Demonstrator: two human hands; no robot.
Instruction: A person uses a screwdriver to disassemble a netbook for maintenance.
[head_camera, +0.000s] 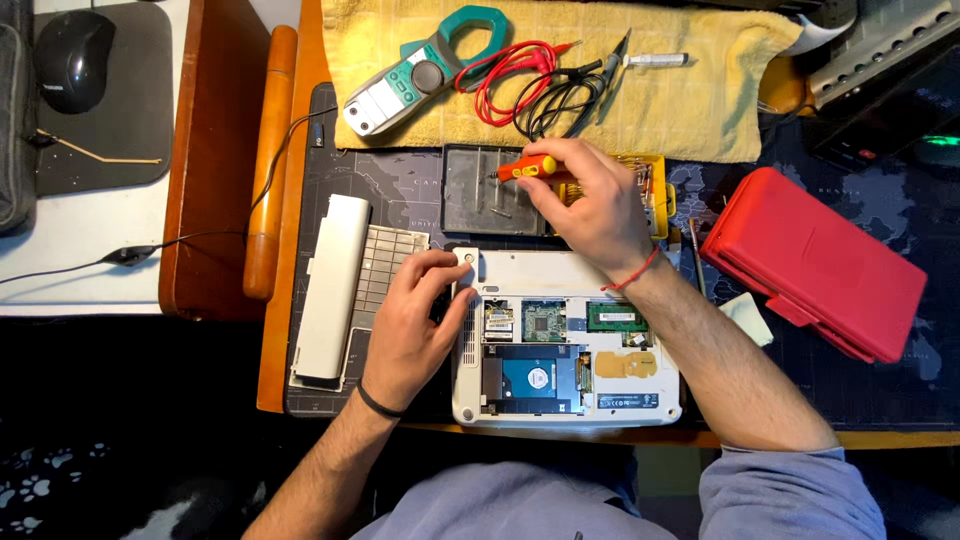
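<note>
item: small white plastic laptop (565, 270), turned underside up near the front edge of the bench (300, 130), its bottom cover off so that we see one silver-and-blue hard drive (532, 378), one green memory module (615, 317) and two small circuit boards; we judge it light but fragile where the boards lie bare, the shell stiff and rather smooth, best taken by its outer edges and corners, never by the open bay. our left hand (415, 320) rests on its left upper corner, fingers curled down against the shell, pressing rather than gripping. our right hand (590, 200) hovers just beyond the far edge, fingers pinched round one small orange-handled screwdriver (527, 168), a slim, light, stiff tool held by its handle, tip pointing left over one dark grey shallow plastic tray (487, 190); whether screws lie in the tray we cannot tell. beside the laptop, left: one long white battery pack (330, 290) lying on one grey ribbed panel (385, 265). behind the right hand: one yellow bit holder (658, 190), mostly hidden. on one yellow towel (700, 100): one green clamp meter (420, 70), one pair of red and black test leads (520, 85), one small silver cylinder (656, 60). right: one red plastic case (815, 260), shut. far left: one black computer mouse (72, 60) on one grey pad (130, 130).
</note>
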